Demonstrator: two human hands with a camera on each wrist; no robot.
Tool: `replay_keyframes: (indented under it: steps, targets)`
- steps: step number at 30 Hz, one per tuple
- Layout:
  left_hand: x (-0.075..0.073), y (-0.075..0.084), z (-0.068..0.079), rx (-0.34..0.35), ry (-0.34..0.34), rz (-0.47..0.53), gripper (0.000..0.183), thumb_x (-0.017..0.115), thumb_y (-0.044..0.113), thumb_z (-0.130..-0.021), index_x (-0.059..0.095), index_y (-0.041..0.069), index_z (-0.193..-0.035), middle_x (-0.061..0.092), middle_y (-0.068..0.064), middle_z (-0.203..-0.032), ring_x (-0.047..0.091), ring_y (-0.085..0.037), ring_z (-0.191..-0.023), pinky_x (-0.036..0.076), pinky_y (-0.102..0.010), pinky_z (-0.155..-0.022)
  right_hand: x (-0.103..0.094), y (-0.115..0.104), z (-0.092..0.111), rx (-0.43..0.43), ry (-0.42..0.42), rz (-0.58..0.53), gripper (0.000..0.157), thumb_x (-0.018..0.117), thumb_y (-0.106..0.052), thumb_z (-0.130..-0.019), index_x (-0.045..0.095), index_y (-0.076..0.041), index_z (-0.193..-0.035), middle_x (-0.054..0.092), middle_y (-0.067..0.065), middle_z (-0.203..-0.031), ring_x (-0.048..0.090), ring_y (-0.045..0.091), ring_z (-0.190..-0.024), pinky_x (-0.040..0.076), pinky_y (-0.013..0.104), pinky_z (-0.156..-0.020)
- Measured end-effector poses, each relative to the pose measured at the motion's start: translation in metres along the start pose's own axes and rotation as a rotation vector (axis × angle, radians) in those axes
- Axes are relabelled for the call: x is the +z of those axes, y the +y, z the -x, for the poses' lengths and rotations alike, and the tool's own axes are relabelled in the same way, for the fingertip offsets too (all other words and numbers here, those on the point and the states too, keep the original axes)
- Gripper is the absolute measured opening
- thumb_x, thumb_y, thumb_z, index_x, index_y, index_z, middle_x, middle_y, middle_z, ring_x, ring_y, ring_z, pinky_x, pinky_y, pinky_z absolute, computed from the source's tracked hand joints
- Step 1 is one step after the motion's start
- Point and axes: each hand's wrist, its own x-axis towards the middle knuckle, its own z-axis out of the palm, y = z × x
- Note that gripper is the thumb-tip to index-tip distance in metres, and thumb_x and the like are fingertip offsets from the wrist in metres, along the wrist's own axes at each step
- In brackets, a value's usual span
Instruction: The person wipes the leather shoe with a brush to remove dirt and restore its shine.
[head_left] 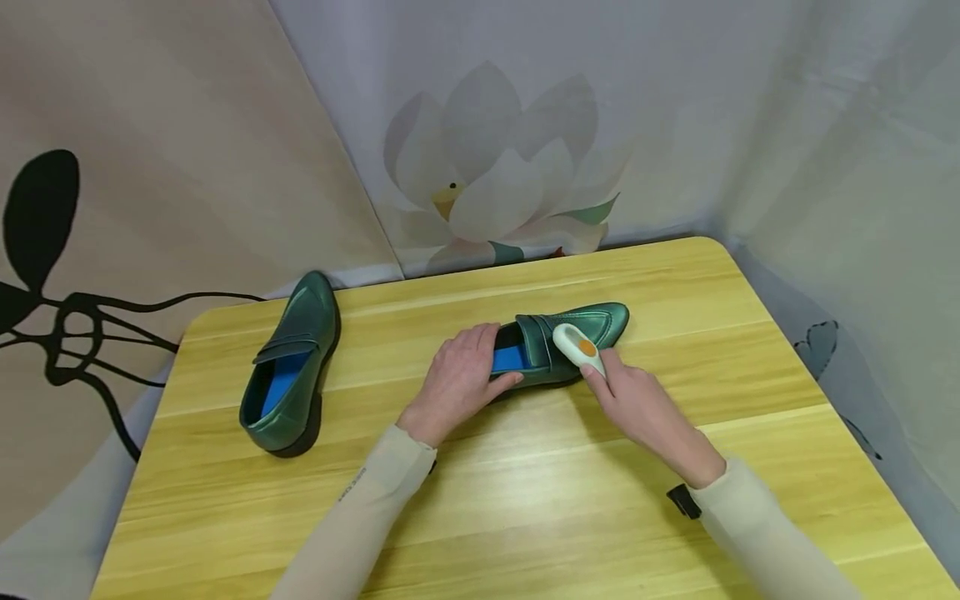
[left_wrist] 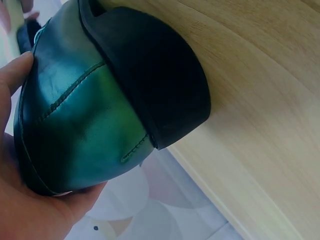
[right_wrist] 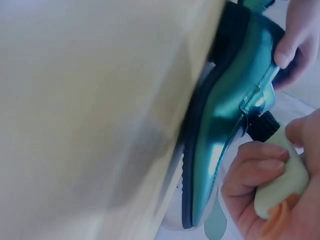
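Observation:
A dark green loafer (head_left: 592, 317) with a blue insole lies sole down on the wooden table, toe to the right. My left hand (head_left: 462, 371) grips it around the heel opening, thumb along the near side and fingers over the far side. Seen from the left wrist, the loafer's black heel block (left_wrist: 160, 75) faces the camera. My right hand (head_left: 641, 404) holds a small white brush (head_left: 567, 340) with an orange patch. In the right wrist view its black bristles (right_wrist: 263, 126) are right at the loafer's upper, beside the strap.
The matching green loafer (head_left: 322, 308) stands at the table's left side, toe pointing away. The wooden table (head_left: 510, 517) has a rounded far right corner. Curtains printed with flowers (head_left: 495, 150) hang close behind it.

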Motion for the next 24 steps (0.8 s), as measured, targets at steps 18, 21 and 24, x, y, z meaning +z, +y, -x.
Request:
replay_keyframes:
  steps: [18,21,24]
  targets:
    - [0.002,0.002,0.0,-0.005,0.007,0.001,0.082,0.067,0.06,-0.095,0.049,-0.002,-0.146,0.058,-0.018,-0.142,0.058,-0.033,-0.126,0.052,-0.049,-0.101,-0.005,-0.016,-0.059,0.054,-0.005,0.049,0.044,0.035,-0.041,-0.113,0.051,0.0,-0.106,0.049,0.008,-0.069,0.047,0.023,-0.05,0.039,0.036,-0.046]
    - [0.002,0.002,0.0,-0.005,0.007,0.001,0.082,0.067,0.06,-0.095,0.049,-0.002,-0.146,0.058,-0.017,-0.142,0.058,-0.033,-0.126,0.052,-0.049,-0.101,-0.005,-0.014,-0.05,0.065,-0.018,0.034,0.047,0.034,-0.042,-0.113,0.05,0.002,-0.111,0.049,0.009,-0.07,0.048,0.023,-0.052,0.04,0.036,-0.047]
    - [0.001,0.002,0.0,-0.011,0.01,-0.004,0.083,0.067,0.06,-0.095,0.049,-0.002,-0.146,0.058,-0.017,-0.143,0.058,-0.033,-0.127,0.052,-0.049,-0.101,-0.004,-0.008,-0.032,0.055,-0.012,0.014,0.048,0.034,-0.043,-0.113,0.048,0.002,-0.115,0.049,0.008,-0.07,0.048,0.023,-0.052,0.04,0.035,-0.047]
